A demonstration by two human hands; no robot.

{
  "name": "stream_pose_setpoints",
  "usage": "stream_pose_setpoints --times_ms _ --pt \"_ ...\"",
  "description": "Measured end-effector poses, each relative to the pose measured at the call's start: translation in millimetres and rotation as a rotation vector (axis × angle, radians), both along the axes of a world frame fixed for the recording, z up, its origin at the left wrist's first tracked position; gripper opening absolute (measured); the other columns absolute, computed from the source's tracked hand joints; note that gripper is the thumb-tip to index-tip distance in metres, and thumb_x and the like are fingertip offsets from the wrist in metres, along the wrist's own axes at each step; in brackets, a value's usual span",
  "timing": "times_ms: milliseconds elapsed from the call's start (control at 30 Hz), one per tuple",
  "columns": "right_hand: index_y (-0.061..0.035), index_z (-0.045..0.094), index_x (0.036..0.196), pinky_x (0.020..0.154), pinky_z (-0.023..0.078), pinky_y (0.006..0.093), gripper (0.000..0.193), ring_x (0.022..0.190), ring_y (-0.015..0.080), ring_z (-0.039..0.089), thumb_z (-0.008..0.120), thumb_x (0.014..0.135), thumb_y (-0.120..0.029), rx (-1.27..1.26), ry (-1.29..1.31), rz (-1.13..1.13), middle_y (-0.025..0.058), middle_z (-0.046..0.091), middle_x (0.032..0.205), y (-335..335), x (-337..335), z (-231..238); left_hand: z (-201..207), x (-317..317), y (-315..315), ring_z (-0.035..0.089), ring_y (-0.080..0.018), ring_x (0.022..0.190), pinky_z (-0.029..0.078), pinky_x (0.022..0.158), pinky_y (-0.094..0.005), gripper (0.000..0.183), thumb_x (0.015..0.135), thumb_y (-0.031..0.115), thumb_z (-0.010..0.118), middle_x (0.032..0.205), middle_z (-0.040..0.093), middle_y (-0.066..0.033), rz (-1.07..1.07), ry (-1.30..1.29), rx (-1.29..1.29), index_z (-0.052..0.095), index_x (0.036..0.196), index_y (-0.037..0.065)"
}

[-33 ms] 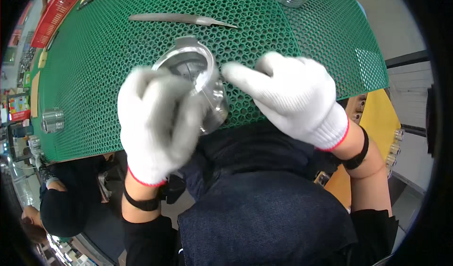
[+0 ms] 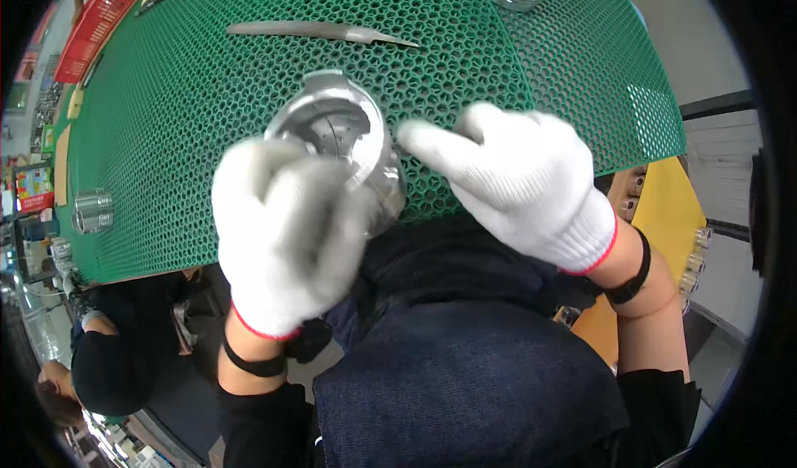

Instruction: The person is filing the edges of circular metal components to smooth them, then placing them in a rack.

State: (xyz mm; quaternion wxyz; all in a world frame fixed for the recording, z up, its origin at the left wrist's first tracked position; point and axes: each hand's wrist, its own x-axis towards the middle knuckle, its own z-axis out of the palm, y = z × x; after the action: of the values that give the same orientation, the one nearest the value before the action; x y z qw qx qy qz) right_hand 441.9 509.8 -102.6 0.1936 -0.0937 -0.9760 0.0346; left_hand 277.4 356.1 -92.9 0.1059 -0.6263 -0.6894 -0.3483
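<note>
Green bumpy mat (image 2: 207, 111) covers the table, with a red sign (image 2: 104, 16) at its far left edge.
Left hand (image 2: 286, 236) in a white glove wraps around a shiny metal ring (image 2: 336, 132) near the mat's front edge. Right hand (image 2: 515, 182) points one finger (image 2: 427, 140) at the ring's side, holding nothing. A long metal file (image 2: 320, 31) lies behind.

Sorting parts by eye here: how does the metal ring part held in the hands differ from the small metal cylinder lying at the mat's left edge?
The ring part is larger, open in the middle and held by the left hand; the small cylinder is compact, ribbed and lies untouched on the green mat. Both are shiny silver metal.
</note>
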Motion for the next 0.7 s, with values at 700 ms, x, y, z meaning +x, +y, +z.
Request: stream_pose_setpoints --times_ms 700 --pt "0.0048 0.052 0.13 0.038 0.04 0.0201 0.041 0.042 0.0058 0.047 0.048 0.093 -0.013 -1.74 0.385 0.052 0.0093 0.065 0.082 36.1 45.6 1.5 -4.3 -5.9 -26.2 0.059 -0.0413 0.094 0.05 0.078 -0.0574 0.037 0.061 0.025 0.071 0.107 0.057 -0.0179 -0.138 0.191 -0.068 0.062 0.087 0.001"
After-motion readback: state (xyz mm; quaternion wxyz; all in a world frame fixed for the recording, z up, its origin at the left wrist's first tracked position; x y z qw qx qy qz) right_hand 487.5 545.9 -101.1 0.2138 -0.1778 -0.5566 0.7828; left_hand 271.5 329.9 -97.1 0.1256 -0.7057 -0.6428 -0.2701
